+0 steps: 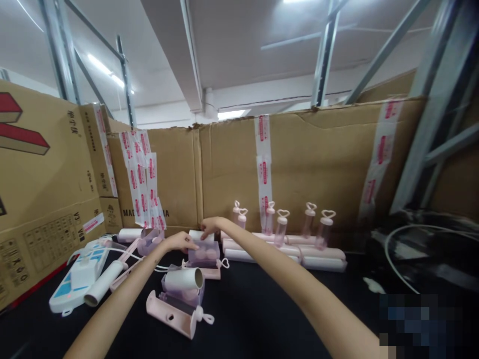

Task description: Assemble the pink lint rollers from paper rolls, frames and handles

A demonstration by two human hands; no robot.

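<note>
My left hand (180, 242) has its fingers bent together at the left edge of a translucent lilac plastic case (203, 253). Over the white roll (195, 235) behind that case, my right hand (210, 226) curls its fingers downward and grips it. In front of the case lie a pink half-shell (209, 273) and a heart-shaped loop (225, 263). Closer to me, a white roll with an open cardboard core (184, 278) rests on another lilac case (194, 296). Beside it is a pink trough-like shell (172, 315) holding a dark cylinder with a heart-loop end (204, 315).
Pink-and-white roller units (324, 260) stand along the back right, with clear heart-topped tubes (281, 230) upright on them. At left lie a white-and-blue power strip (71, 284), a cable and a loose white roll (103, 285). Cardboard walls (232, 164) enclose the black surface (258, 314).
</note>
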